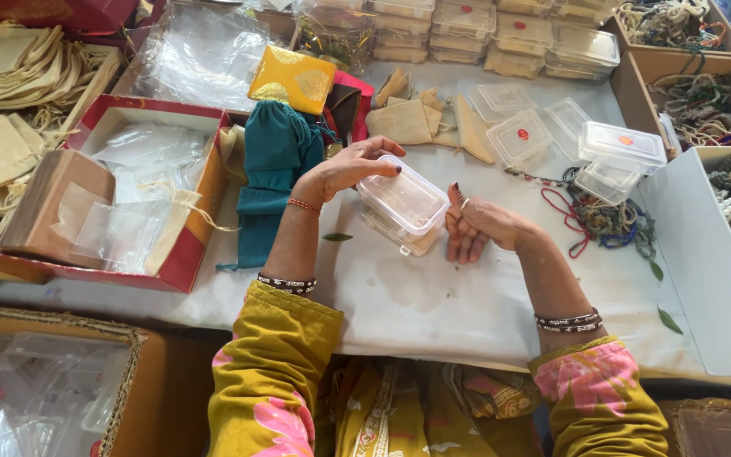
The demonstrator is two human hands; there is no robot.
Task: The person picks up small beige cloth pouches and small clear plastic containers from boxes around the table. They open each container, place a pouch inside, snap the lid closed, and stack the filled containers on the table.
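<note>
My left hand [344, 169] rests its fingers on the far edge of a small clear plastic box [402, 206] with its lid on, which sits on the white table [433, 296]. My right hand [474, 227] presses against the box's right side, fingers curled and thumb up. Something beige shows through the box's wall. Both wrists wear beaded bracelets, and the sleeves are mustard yellow with pink flowers.
A red cardboard box [192, 245] with clear plastic bags stands at left, beside a teal cloth pouch [272, 169] and a yellow pouch [292, 79]. Several clear boxes [585, 144] and bead strings [607, 222] lie at right. Stacked boxes [484, 30] line the back; bead trays [695, 101] stand at far right.
</note>
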